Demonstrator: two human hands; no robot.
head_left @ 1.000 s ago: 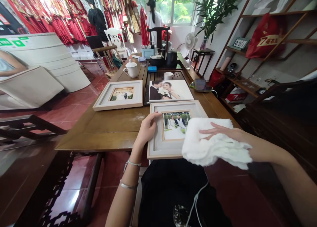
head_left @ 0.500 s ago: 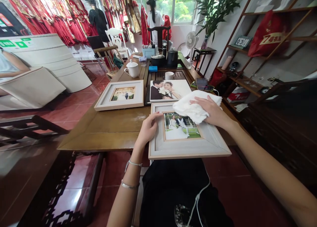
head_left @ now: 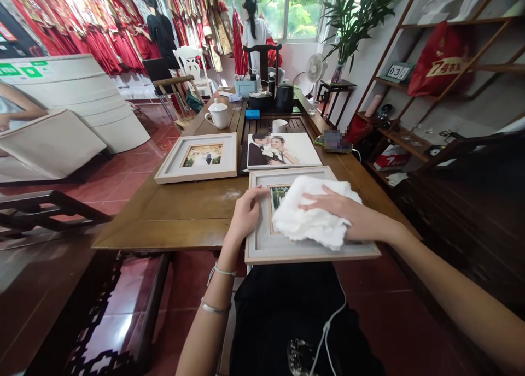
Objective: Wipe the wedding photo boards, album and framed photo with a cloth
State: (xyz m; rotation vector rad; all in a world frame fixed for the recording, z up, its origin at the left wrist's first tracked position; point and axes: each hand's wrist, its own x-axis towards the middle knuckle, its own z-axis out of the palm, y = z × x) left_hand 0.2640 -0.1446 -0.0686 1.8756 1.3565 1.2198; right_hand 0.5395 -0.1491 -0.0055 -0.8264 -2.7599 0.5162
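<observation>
A pale wooden picture frame lies at the table's near edge, overhanging it slightly. My left hand grips its left side, fingers curled over the border. Under my right hand is a bunched white cloth, held down against the frame's glass with the fingers spread over it. The cloth hides most of the photo inside; only its left strip shows. Just beyond lies a frameless photo panel of a couple. A second pale picture frame rests to the left.
The wooden table also carries a white lidded teapot, a white cup, a black kettle and a phone with a cable. Shelves stand on the right. Two people are at the back; another person's arm shows far left.
My right hand has slid the cloth from the frame's upper right corner down and left, over the photo. My left hand keeps its place on the frame.
</observation>
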